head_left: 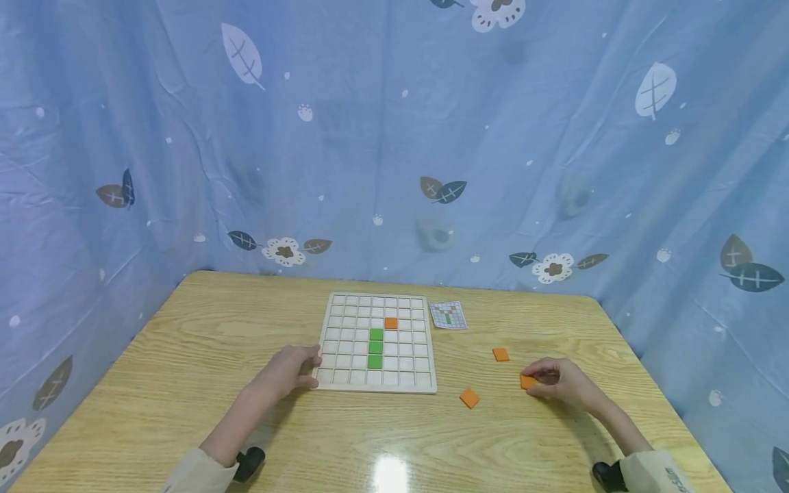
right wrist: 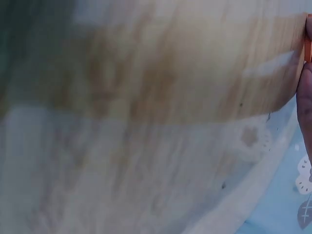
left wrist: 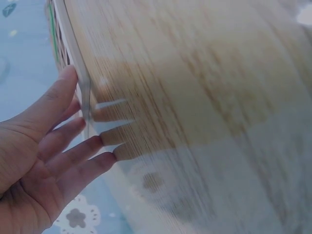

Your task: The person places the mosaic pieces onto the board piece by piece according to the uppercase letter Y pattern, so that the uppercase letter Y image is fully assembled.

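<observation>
My left hand (head_left: 288, 370) touches the left edge of a white grid board (head_left: 351, 377) near its front corner. In the left wrist view, the left thumb (left wrist: 62, 87) lies at the board's rim (left wrist: 80, 63), with the other fingers spread close to the tabletop. Three green tiles (head_left: 375, 347) stand in one column on the board, and an orange tile (head_left: 391, 323) lies diagonally up-right of them. At the right, my right hand (head_left: 564, 382) pinches another orange tile (head_left: 527, 381) between thumb and fingers; only a sliver shows in the right wrist view.
Two loose orange tiles, a farther one (head_left: 501, 355) and a nearer one (head_left: 470, 398), lie between board and right hand. A small pattern card (head_left: 448, 315) sits by the board's far right corner. A blue patterned curtain (head_left: 382, 137) hangs behind the wooden table (head_left: 345, 438).
</observation>
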A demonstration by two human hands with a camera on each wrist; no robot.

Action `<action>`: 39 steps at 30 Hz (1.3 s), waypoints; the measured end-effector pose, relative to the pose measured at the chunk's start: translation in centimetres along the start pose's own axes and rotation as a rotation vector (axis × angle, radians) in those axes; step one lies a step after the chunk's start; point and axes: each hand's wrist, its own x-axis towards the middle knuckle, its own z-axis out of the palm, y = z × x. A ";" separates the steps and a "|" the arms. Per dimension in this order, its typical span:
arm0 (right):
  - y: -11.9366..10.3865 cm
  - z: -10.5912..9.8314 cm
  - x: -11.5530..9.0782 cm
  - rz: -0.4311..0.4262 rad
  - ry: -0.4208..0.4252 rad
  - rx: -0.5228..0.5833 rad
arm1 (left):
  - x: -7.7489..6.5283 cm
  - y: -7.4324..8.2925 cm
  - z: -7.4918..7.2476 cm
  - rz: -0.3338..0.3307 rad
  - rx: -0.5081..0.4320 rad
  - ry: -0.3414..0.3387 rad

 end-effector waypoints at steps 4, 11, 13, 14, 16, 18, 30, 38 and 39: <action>-0.1 0.0 0.1 -0.015 0.011 -0.059 | 0.0 0.0 -0.1 0.002 0.001 0.003; -0.1 -0.1 0.1 -0.008 0.033 -0.145 | 0.0 -0.1 0.0 0.000 0.004 0.007; 0.0 -0.2 0.1 -0.001 0.044 -0.154 | 0.0 -0.2 0.1 -0.003 0.001 0.009; 0.0 -0.2 0.1 -0.003 0.048 -0.157 | 0.0 -0.2 0.1 0.000 0.003 0.010; 0.0 -0.2 0.1 -0.010 0.052 -0.151 | 0.1 -0.3 0.1 -0.004 -0.001 0.009; 0.0 -0.3 0.2 -0.025 0.066 -0.130 | 0.1 -0.4 0.1 -0.011 -0.009 0.009; -2.0 -0.1 3.6 0.034 0.161 0.093 | -0.2 -0.4 0.0 -0.022 -0.015 0.004; -3.7 1.1 7.8 0.027 0.124 0.160 | -0.1 -0.4 0.3 0.009 -0.031 0.009; -3.9 1.3 8.2 0.029 0.121 0.162 | -0.1 -0.4 0.3 0.016 -0.031 0.009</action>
